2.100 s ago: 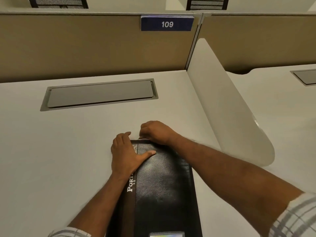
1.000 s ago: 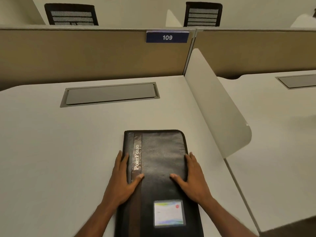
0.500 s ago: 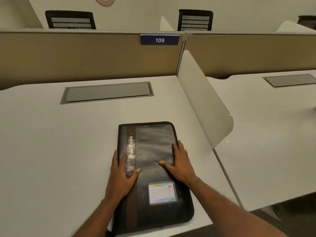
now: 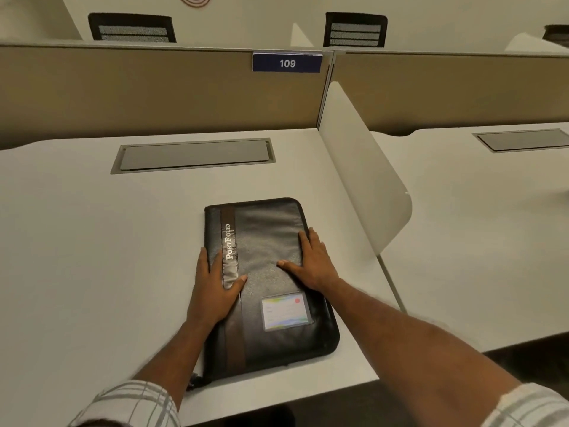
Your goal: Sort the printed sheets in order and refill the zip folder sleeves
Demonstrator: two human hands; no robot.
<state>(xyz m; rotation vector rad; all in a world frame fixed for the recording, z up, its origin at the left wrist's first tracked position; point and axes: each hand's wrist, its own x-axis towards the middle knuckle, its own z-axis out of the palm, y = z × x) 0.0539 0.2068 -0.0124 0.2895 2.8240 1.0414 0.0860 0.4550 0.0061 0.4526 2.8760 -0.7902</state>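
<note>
Within the last 2 seconds both hands have left the folder's [image 4: 268, 238] far end and settled along its 2 long sides. The left hand [image 4: 215, 288] lies flat over the spine edge with its thumb on the brown stripe. The right hand [image 4: 311, 263] lies flat on the opposite edge, fingers straight, gripping nothing. The folder lies closed near the front of the desk [image 4: 92, 241], so I judge the task barely begun: no sheets show, and unzipping comes first. It is a soft, grained, black leather-look case with rounded corners, pale "PortFolio" lettering and a clear pocket holding 1 colourful card [image 4: 284, 311]. The desk is smooth, matt and pale.
</note>
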